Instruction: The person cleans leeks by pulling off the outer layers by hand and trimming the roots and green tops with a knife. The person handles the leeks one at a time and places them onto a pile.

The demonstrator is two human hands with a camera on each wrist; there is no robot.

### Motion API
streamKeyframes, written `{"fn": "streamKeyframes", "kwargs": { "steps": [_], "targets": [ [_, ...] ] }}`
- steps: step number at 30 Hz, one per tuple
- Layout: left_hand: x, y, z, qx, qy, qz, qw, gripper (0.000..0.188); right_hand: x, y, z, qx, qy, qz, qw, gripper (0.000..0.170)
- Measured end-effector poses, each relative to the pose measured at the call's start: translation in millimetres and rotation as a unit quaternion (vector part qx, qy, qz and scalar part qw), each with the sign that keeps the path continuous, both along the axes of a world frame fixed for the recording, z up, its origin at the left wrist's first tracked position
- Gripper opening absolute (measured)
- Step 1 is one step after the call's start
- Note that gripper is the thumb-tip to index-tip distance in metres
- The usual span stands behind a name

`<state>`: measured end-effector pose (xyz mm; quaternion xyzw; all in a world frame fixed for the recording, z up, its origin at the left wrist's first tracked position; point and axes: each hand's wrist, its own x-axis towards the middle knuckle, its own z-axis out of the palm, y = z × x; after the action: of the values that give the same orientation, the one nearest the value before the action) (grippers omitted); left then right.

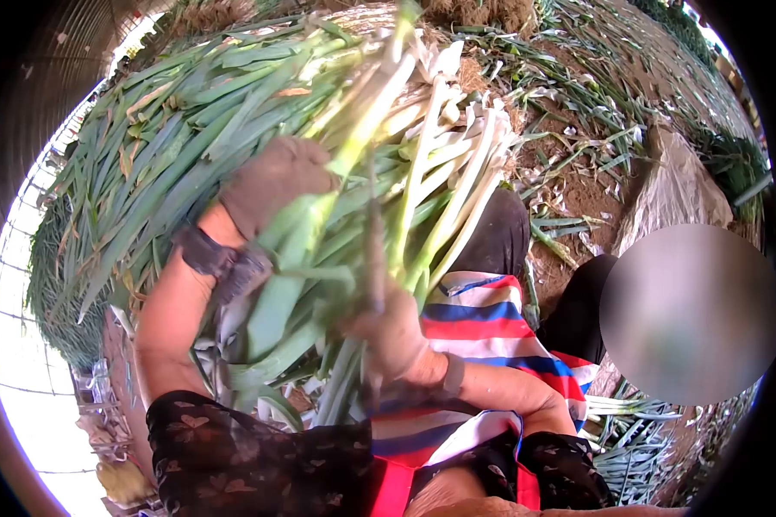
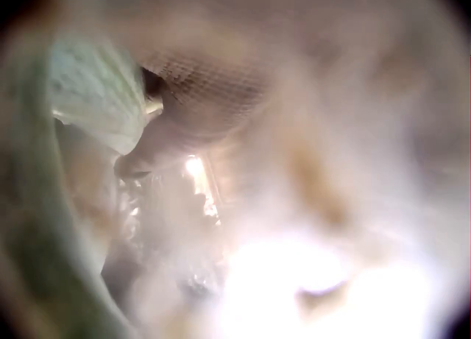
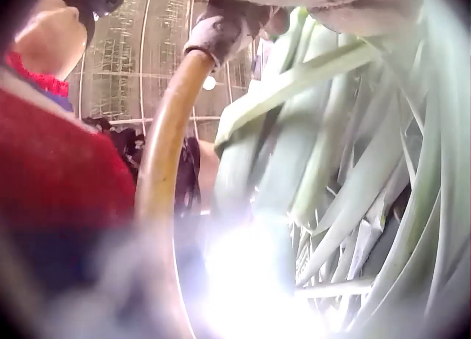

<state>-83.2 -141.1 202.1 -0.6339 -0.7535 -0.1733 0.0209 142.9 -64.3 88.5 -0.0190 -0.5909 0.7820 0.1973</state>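
My gloved left hand (image 1: 276,185) grips a thick leek (image 1: 364,125) by its stalk. The white end of that leek points up and its broad green leaves hang down toward my lap. In my right hand (image 1: 394,340), low and just right of those leaves, is a long thin tool (image 1: 375,246), blurred in the head view. The right wrist view shows its curved wooden handle (image 3: 163,144) under the gloved fingers (image 3: 221,31). Leek leaves (image 3: 294,144) fill the space beside the handle. The left wrist view is mostly blur, with part of the glove (image 2: 206,96) near a pale green leaf (image 2: 99,92).
A large heap of leeks (image 1: 190,138) spreads in front and to the left, roots toward the right. Several stalks (image 1: 457,185) lie by my knee, over a striped apron (image 1: 474,323). Leaf scraps (image 1: 578,112) litter the soil, and a plastic sheet (image 1: 677,185) lies at right.
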Motion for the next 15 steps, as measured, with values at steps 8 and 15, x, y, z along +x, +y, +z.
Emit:
{"fn": "streamKeyframes", "kwargs": {
  "steps": [8,15],
  "targets": [
    [57.6,18.0,-27.6,-0.167,-0.129,0.057,0.976,0.02,-44.9,45.2,8.2,-0.141,-0.17,-0.028,0.975,0.019],
    [11.5,15.3,-18.4,-0.148,0.329,0.147,0.921,0.018,-114.2,115.6,5.5,-0.152,-0.219,-0.072,0.961,0.016]
  ]
}}
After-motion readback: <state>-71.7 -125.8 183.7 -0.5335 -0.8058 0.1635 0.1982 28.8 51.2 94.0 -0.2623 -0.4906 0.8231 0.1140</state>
